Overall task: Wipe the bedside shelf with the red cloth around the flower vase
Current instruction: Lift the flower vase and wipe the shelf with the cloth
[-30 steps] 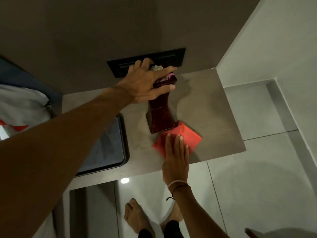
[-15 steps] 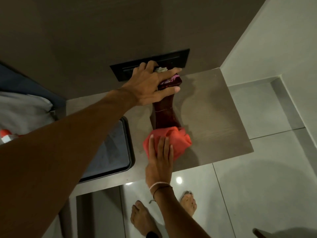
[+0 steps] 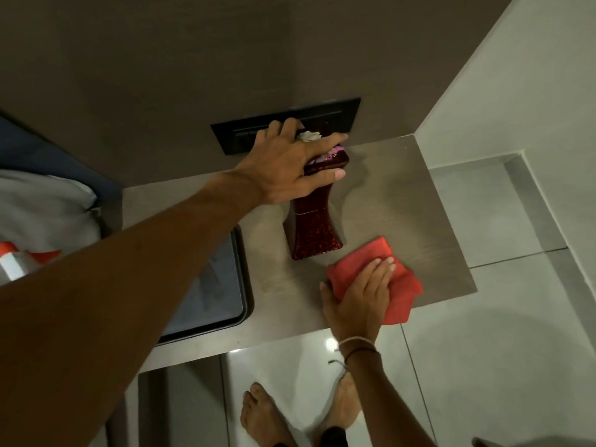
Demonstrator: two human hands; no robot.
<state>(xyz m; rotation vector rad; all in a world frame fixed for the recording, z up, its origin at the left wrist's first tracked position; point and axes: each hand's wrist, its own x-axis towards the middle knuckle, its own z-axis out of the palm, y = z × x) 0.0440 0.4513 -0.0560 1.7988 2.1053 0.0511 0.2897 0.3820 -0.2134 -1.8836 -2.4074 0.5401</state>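
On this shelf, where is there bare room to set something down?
Bare shelf lies right of the vase, back to the wall corner, and in front of the vase, between the dark tray and the right hand on the red cloth. Crowded: the left hand grips the vase top.

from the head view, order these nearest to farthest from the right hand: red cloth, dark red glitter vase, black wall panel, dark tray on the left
1. Red cloth: directly under the right hand, at the shelf's front.
2. Dark red glitter vase: just behind the cloth, steadied by the left hand.
3. Dark tray: on the left.
4. Black wall panel: at the back, behind the vase.
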